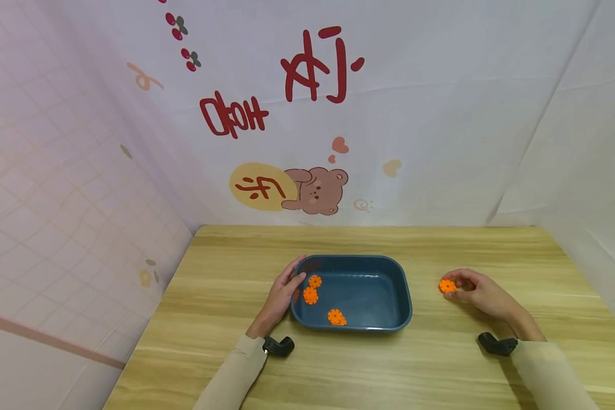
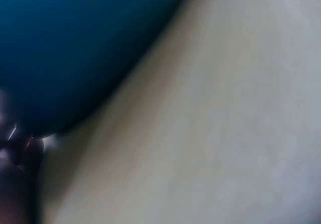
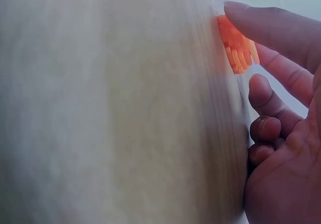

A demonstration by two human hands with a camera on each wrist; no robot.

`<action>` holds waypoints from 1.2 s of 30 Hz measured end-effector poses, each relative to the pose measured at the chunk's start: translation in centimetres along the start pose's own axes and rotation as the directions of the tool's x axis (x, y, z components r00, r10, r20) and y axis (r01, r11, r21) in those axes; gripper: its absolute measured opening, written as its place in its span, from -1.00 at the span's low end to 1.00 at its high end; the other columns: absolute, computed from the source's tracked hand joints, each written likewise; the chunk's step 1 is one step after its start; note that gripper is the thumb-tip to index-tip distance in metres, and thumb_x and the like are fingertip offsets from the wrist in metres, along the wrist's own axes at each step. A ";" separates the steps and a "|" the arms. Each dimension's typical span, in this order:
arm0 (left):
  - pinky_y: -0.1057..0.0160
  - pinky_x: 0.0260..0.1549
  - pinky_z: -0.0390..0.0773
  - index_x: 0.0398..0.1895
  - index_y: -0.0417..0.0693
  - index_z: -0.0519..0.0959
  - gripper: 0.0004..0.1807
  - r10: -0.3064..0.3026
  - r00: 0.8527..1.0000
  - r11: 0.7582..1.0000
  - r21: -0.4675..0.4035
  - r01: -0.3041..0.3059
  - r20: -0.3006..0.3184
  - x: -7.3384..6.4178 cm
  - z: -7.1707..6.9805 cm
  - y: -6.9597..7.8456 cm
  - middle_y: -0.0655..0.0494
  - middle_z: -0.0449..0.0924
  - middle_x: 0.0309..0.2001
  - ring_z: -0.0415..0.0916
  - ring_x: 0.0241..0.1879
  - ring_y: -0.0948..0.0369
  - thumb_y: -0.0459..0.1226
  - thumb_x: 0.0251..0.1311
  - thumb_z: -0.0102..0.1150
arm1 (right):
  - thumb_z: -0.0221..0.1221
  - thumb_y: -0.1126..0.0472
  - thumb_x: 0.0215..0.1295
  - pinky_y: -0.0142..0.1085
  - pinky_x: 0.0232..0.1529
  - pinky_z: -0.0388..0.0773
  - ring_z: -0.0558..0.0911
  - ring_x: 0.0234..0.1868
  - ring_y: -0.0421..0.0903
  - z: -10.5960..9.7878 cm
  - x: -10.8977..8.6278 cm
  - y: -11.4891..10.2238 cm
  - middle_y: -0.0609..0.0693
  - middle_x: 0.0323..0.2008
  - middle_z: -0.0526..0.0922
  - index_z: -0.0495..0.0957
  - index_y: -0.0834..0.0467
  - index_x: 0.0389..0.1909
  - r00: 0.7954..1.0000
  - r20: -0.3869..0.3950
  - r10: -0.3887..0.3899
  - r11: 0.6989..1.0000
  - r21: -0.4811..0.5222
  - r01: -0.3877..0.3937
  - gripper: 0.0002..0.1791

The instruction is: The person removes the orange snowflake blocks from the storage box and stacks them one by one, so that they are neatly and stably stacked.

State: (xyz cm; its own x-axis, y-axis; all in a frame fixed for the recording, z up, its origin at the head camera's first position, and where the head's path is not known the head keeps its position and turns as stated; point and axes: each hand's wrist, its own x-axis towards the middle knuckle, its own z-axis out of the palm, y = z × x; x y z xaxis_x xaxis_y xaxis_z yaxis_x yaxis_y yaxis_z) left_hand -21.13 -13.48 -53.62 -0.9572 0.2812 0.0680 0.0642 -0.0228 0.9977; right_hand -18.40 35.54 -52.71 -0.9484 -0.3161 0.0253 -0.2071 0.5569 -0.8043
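Observation:
My left hand [image 1: 279, 297] grips the left side of a dark blue rectangular tray [image 1: 366, 299], the thumb lying over the rim. In the blurred left wrist view only the tray's outer wall [image 2: 75, 38] and a dark bit of the hand show. Inside the tray lie several orange notched plastic discs [image 1: 310, 295], some near the left wall and an overlapping group by the front wall. Right of the tray, my right hand [image 1: 487, 295] pinches an orange notched disc [image 3: 234, 45] between thumb and forefinger, close over the table. Its other fingers are curled.
A wood-grain table [image 1: 348, 370] bears the tray. Behind it hangs a white cloth backdrop [image 1: 441, 114] with red characters and a cartoon bear [image 1: 320, 191]. Cloth also closes off the left and right sides. Black wrist cameras [image 1: 279, 345] are strapped at both cuffs.

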 end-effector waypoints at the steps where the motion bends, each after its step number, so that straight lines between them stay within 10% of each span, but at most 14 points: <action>1: 0.42 0.18 0.35 0.53 -0.06 0.19 -0.38 0.001 1.000 1.000 0.005 -0.001 -0.003 0.0 0.0 0.0 0.02 0.18 0.51 0.24 0.40 0.05 -0.13 0.48 0.01 | 0.33 0.23 0.26 -0.35 -0.38 0.34 0.38 -0.36 -0.16 0.0 0.0 0.0 0.04 -0.29 0.44 0.56 0.21 0.05 1.000 0.004 -0.003 1.000 -0.001 0.003 -0.64; 8: 0.44 -0.23 0.47 0.51 0.03 0.24 -0.41 -0.002 1.000 1.000 0.005 0.003 -0.017 0.0 0.0 0.1 0.03 0.34 0.41 0.50 -0.21 0.35 -0.11 0.47 0.03 | 0.34 0.24 0.25 -0.36 -0.38 0.35 0.38 -0.35 -0.17 -0.1 0.1 0.1 0.03 -0.28 0.45 0.57 0.19 0.05 1.000 -0.003 -0.015 1.000 -0.005 0.015 -0.64; 15: 0.45 0.15 0.35 0.51 -0.01 0.23 -0.41 0.004 1.000 1.000 -0.007 -0.004 0.001 0.1 0.0 0.0 0.01 0.18 0.51 0.28 0.37 0.16 -0.13 0.48 0.02 | 0.34 0.21 0.25 -0.36 -0.37 0.35 0.39 -0.36 -0.17 0.0 0.0 0.0 0.05 -0.28 0.45 0.57 0.20 0.04 1.000 0.000 0.016 1.000 -0.007 -0.016 -0.64; 19: 0.41 -0.11 0.46 0.52 -0.03 0.21 -0.40 0.002 1.000 1.000 0.001 -0.002 -0.002 0.0 0.0 0.2 0.04 0.24 0.48 0.50 0.05 0.07 -0.13 0.48 0.02 | 0.34 0.21 0.25 -0.36 -0.36 0.35 0.39 -0.35 -0.17 0.0 0.0 0.0 0.04 -0.27 0.45 0.57 0.19 0.04 1.000 0.002 0.012 1.000 -0.009 -0.012 -0.64; 23: 0.45 0.00 0.42 0.52 -0.02 0.21 -0.39 -0.006 1.000 1.000 -0.006 0.006 0.000 -0.1 -0.1 0.3 0.07 0.21 0.49 0.43 0.16 0.23 -0.12 0.48 0.02 | 0.33 0.20 0.26 -0.36 -0.35 0.35 0.39 -0.35 -0.17 0.1 0.0 -0.1 0.04 -0.27 0.44 0.57 0.19 0.05 1.000 0.003 0.010 1.000 -0.008 -0.010 -0.64; 29: 0.38 -0.34 0.44 0.52 -0.05 0.20 -0.41 0.009 1.000 1.000 0.024 -0.008 -0.011 -0.2 -0.1 0.2 -0.08 0.27 0.44 0.40 -0.37 0.38 -0.15 0.49 0.00 | 0.34 0.17 0.26 -0.35 -0.35 0.37 0.40 -0.34 -0.17 0.1 -0.1 -0.1 0.05 -0.27 0.46 0.55 0.19 0.09 1.000 -0.003 0.025 1.000 0.010 -0.025 -0.60; 36: 0.48 -0.05 0.41 0.52 -0.02 0.22 -0.42 0.015 1.000 1.000 -0.005 -0.015 0.007 -0.2 0.0 0.3 -0.03 0.19 0.49 0.40 0.03 0.43 -0.15 0.49 0.00 | 0.27 0.22 0.33 -0.34 -0.39 0.41 0.44 -0.35 -0.16 -0.5 -0.1 0.2 0.04 -0.28 0.49 0.52 0.24 0.13 1.000 -0.008 0.013 0.999 0.045 -0.013 -0.61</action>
State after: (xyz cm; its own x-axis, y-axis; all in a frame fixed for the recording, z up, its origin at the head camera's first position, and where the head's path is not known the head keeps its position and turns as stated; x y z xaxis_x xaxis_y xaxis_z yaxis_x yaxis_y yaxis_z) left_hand -20.90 -13.54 -53.36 -0.9543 0.2871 0.0831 0.0772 -0.0318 0.9965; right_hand -18.43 36.08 -52.61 -0.9529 -0.3027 0.0197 -0.1842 0.5259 -0.8303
